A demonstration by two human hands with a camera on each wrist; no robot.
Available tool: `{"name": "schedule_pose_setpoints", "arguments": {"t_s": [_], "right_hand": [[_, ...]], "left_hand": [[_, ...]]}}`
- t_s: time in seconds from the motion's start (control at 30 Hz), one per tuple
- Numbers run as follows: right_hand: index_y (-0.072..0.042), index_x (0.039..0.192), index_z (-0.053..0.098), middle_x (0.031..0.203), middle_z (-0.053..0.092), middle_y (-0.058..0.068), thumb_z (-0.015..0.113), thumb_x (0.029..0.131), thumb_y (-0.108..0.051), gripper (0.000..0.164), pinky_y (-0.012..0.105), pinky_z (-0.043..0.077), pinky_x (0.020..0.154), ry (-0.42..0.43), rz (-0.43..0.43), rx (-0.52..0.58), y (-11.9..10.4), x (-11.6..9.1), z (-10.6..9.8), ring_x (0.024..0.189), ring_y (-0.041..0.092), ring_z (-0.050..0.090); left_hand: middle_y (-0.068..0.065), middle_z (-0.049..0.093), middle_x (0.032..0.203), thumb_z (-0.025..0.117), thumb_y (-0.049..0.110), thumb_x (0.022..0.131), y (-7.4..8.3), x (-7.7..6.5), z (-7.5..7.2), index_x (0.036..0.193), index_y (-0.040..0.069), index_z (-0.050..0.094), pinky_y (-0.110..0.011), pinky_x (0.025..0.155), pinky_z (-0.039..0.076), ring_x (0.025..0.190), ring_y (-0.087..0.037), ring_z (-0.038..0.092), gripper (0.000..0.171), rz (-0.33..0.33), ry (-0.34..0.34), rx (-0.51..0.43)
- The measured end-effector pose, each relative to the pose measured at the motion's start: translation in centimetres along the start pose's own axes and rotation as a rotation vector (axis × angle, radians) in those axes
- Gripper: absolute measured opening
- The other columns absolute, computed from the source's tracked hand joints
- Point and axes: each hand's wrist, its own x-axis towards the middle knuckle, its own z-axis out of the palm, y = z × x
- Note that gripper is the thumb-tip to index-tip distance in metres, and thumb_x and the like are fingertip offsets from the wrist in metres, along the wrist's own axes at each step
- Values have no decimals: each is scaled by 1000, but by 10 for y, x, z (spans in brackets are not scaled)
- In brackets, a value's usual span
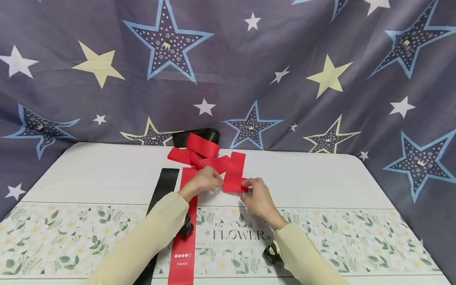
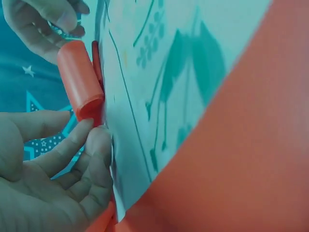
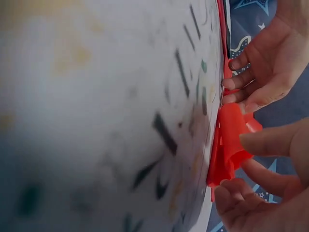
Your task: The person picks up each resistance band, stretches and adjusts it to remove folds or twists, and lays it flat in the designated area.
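A person leans both hands over a red band (image 1: 183,244) on a table (image 1: 308,178), close to the table's far edge. One end of the band is curled into a short roll (image 1: 233,185) – a hollow tube, as the wrist views show – and a flat red strip (image 1: 235,162) runs from it toward 12 o'clock.

The left hand (image 1: 207,179) lies at 9 o'clock from the roll, its fingers relaxed and slightly spread, fingertips touching the roll's end. The right hand (image 1: 257,196) sits at about 4 o'clock, fingers loosely bent around the opposite end; its thumb overlaps the red in the right wrist view (whether it truly pinches there, one cannot tell).

At 10 o'clock from the roll, loose red loops (image 1: 203,145) cross over one another, with a black coil (image 1: 211,134) just behind them. The long flat length of red, printed "Heavy", stretches away at 7 o'clock, partly under the left forearm. Beside it, farther round toward 8 o'clock, lies a black band (image 1: 165,184).

Lettering reading "FLOWER" (image 1: 238,234) shows at 6 o'clock on a floral strip (image 1: 336,232). Cream sleeves (image 1: 143,237) cover the forearms – and at 12 o'clock, beyond the table, hangs a starry backdrop (image 1: 289,41).
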Motion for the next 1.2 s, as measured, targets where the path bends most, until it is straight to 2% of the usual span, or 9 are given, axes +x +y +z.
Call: {"name": "schedule_pose_setpoints", "arguments": {"t_s": [0.13,0.3,0.43,0.5,0.73,0.83,1.0,1.07,1.2], "right_hand": [[3,101,68,101,60,17,68,80,0,21,34,51,76,-3,52,49,1,7,0,85,24,58],[1,92,71,92,69,14,68,82,-5,12,24,46,65,29,171,192,8,15,-5,77,18,60],[2,94,71,91,70,13,66,84,-7,15,22,46,67,56,253,370,11,20,-10,78,17,60],[3,96,71,94,69,13,64,85,-8,16,24,46,72,64,281,434,10,23,-12,81,16,59],[5,103,65,96,66,11,59,88,-7,20,38,48,90,54,289,568,4,31,-22,87,15,60],[8,108,62,104,66,18,56,91,-7,23,41,48,94,47,295,637,1,32,-26,90,17,64],[9,116,59,117,63,24,55,93,-11,30,42,49,95,50,302,659,-4,33,-30,105,27,64],[8,116,59,114,63,23,55,93,-11,30,40,50,93,58,300,647,-4,34,-30,99,24,65],[6,113,59,99,65,14,58,92,-9,26,37,53,87,88,300,632,-3,33,-27,87,17,65]], "left_hand": [[-12,66,84,60,9,86,-1,1,2,98,-4,71,-26,60,48,72,-18,58,21,30,16,-71],[-13,64,106,61,14,90,0,1,4,110,0,69,-31,72,53,86,-20,59,26,46,53,-169],[-15,64,110,62,14,91,2,5,6,113,-1,68,-34,79,51,88,-21,57,27,105,75,-259],[-15,65,109,61,13,91,4,6,7,113,-1,67,-33,79,51,89,-22,57,27,148,88,-289],[-16,65,112,61,15,92,7,8,13,119,-3,62,-30,85,51,96,-23,59,32,234,99,-320],[-15,66,103,62,14,91,8,9,16,113,-4,65,-25,80,50,88,-18,58,28,261,93,-325],[-12,65,88,64,11,90,8,8,19,100,-3,67,-20,70,47,75,-13,56,18,329,91,-286],[-12,67,88,65,9,89,9,8,20,100,-4,69,-20,70,48,75,-12,57,17,358,106,-262],[-13,68,85,67,7,87,12,7,22,96,-3,70,-20,72,50,74,-11,59,14,395,150,-232]]}}
